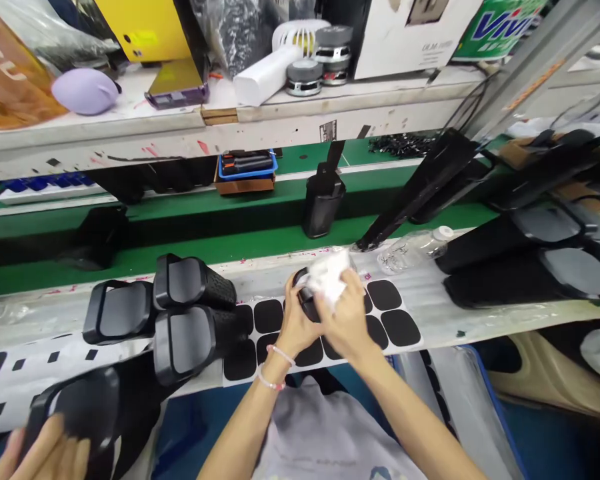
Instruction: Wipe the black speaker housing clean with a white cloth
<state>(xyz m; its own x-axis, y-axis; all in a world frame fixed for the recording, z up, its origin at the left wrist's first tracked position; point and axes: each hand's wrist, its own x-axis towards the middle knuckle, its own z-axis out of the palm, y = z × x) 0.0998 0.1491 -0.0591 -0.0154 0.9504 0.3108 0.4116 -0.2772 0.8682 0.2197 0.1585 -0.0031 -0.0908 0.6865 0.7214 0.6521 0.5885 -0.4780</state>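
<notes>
My left hand, with beaded bracelets at its wrist, is wrapped round the side of a black plastic housing, mostly hidden by my hands. My right hand presses a crumpled white cloth onto that housing; the cloth is smeared by motion. Below both hands lies a white sheet with rounded black pads. To the left stand several black speaker housings with handles.
Another person's hand is on a black housing at lower left. A clear plastic bottle lies right of my hands. More tall black housings lie at right. Behind runs a green conveyor beneath a cluttered shelf.
</notes>
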